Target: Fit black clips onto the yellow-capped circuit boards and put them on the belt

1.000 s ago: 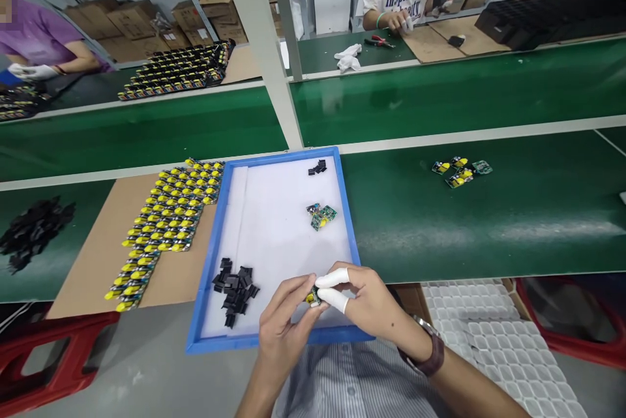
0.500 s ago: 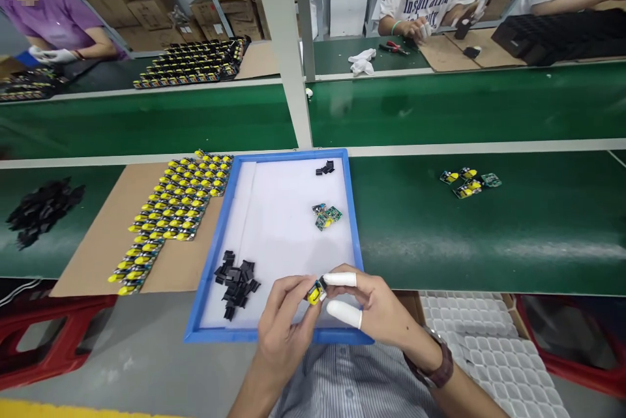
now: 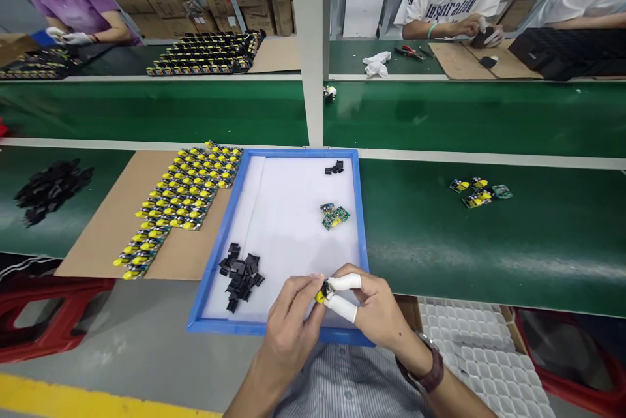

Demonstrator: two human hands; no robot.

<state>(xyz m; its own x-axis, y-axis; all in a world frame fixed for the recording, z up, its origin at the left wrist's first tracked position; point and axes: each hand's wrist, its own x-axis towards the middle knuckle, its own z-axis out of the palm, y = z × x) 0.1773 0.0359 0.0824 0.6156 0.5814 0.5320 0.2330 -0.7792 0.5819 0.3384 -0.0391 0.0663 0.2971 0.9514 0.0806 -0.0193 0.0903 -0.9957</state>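
Above the near edge of a blue-rimmed tray (image 3: 362,229), my left hand (image 3: 293,317) pinches a small circuit board (image 3: 321,294) with a yellow part on it. White finger cots cover the thumb and forefinger of my right hand (image 3: 374,307), and those two fingertips close on the board's right side. Any small piece between them is hidden. Black plastic pieces (image 3: 240,276) lie in a pile at the tray's left. Further back in the tray are a few circuit boards (image 3: 335,216) and a smaller group of black pieces (image 3: 335,168).
Left of the tray, rows of yellow-topped boards (image 3: 183,193) stand on cardboard (image 3: 98,229). A black heap (image 3: 51,190) lies beyond. More boards (image 3: 476,193) rest on the green bench at right. A white post (image 3: 313,46) rises behind the tray; co-workers sit across the conveyor (image 3: 464,115).
My right thumb and forefinger have come closer together on the board, and the board has turned slightly. The whole view has shifted a little. Across the bench, a co-worker's hands have come together around a dark object.
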